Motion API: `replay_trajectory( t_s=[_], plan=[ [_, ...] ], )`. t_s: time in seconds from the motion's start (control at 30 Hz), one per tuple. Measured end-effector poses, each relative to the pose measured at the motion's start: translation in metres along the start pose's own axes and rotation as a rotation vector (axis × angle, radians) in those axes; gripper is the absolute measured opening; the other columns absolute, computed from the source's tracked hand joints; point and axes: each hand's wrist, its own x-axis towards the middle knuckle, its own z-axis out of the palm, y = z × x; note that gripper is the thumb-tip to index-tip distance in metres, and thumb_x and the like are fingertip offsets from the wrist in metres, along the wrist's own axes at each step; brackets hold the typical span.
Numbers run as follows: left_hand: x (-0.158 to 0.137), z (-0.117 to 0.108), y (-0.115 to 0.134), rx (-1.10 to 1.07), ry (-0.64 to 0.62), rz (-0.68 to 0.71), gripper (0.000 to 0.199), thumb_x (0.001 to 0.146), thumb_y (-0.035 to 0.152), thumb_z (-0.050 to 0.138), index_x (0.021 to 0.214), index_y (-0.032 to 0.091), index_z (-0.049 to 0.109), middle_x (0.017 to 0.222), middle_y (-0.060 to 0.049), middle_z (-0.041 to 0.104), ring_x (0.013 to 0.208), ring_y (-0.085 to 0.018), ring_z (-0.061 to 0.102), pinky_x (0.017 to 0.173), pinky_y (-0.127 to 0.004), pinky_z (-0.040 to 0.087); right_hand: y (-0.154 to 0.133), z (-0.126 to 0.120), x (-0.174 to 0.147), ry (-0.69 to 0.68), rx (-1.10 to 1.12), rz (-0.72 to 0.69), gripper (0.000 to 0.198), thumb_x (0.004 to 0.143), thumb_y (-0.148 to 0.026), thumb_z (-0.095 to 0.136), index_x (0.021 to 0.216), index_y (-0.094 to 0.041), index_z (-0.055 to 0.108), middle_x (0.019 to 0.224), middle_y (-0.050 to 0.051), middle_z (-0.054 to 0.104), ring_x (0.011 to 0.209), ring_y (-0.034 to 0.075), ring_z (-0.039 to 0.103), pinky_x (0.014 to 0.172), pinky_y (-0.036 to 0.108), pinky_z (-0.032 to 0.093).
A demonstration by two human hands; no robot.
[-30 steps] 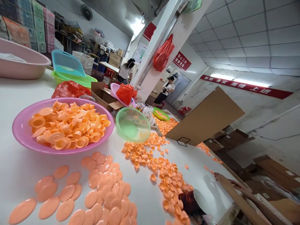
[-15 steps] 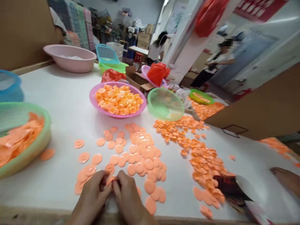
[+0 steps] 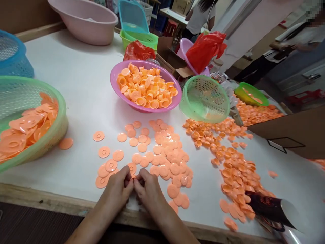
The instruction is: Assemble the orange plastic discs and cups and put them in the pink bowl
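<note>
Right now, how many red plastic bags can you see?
2. One red bag is just behind the magenta bowl; the other red bag is farther right, by the lilac basin. More could be hidden behind things.

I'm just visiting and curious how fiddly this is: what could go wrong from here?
The small orange piece pinched between the left hand and right hand might slip and, being close to the table's wooden edge, could drop off.

The right hand could nudge the loose discs beside it and scatter them.

The pink bowl is heaped with orange pieces; a bump might spill some.
</note>
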Motion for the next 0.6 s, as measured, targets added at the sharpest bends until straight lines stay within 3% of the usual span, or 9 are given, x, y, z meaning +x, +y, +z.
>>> replay_trajectory(
  t_s=[0.07, 0.13, 0.23, 0.37, 0.6],
  plan=[
    [-0.003, -0.001, 0.0, -0.001, 0.012, 0.014, 0.015, 0.085, 0.028, 0.046, 0.072, 0.022, 0.044, 0.061, 0.004, 0.054, 0.058, -0.014, 0.053, 0.055, -0.026, 0.04, 0.003, 0.003, -0.006, 0.032, -0.032, -0.052, 0.016, 0.088, -0.018, 0.05, 0.072, -0.021, 0.048, 0.065, -0.002, 0.06, 0.057, 0.013, 0.054, 0.052, 0.023, 0.037],
    [-0.011, -0.001, -0.001, -0.024, 0.084, 0.039, 0.011, 0.086, 0.03, 0.048, 0.088, 0.021, 0.055, 0.069, 0.002, 0.06, 0.061, -0.015, 0.057, 0.058, -0.027, 0.047, 0.008, 0.006, -0.015, 0.102, -0.071, -0.172, 0.017, 0.092, -0.019, 0.046, 0.075, -0.022, 0.05, 0.069, 0.0, 0.063, 0.061, 0.014, 0.057, 0.056, 0.024, 0.04],
    [-0.027, -0.002, -0.002, -0.109, 0.17, 0.132, 0.034, 0.084, 0.028, 0.054, 0.117, 0.022, 0.059, 0.094, -0.004, 0.069, 0.078, -0.017, 0.065, 0.071, -0.03, 0.056, 0.015, 0.011, -0.03, 0.23, -0.07, -0.382, 0.016, 0.095, -0.017, 0.044, 0.086, -0.022, 0.057, 0.078, 0.002, 0.067, 0.071, 0.015, 0.063, 0.065, 0.025, 0.047],
    [-0.043, -0.006, 0.004, -0.213, 0.159, 0.209, 0.027, 0.082, 0.024, 0.056, 0.104, 0.024, 0.071, 0.103, -0.005, 0.074, 0.093, -0.019, 0.07, 0.082, -0.027, 0.058, 0.012, 0.011, -0.044, 0.293, 0.042, -0.472, 0.016, 0.094, -0.015, 0.047, 0.096, -0.023, 0.06, 0.081, 0.002, 0.069, 0.073, 0.014, 0.066, 0.067, 0.023, 0.05],
    [-0.05, -0.002, 0.012, -0.358, 0.135, 0.119, 0.031, 0.077, 0.03, 0.063, 0.105, 0.027, 0.076, 0.106, -0.004, 0.076, 0.096, -0.021, 0.073, 0.084, -0.028, 0.06, 0.007, 0.002, -0.051, 0.416, 0.026, -0.457, 0.013, 0.092, -0.02, 0.053, 0.081, -0.023, 0.06, 0.068, 0.0, 0.064, 0.058, 0.013, 0.059, 0.057, 0.023, 0.048]
  ],
)
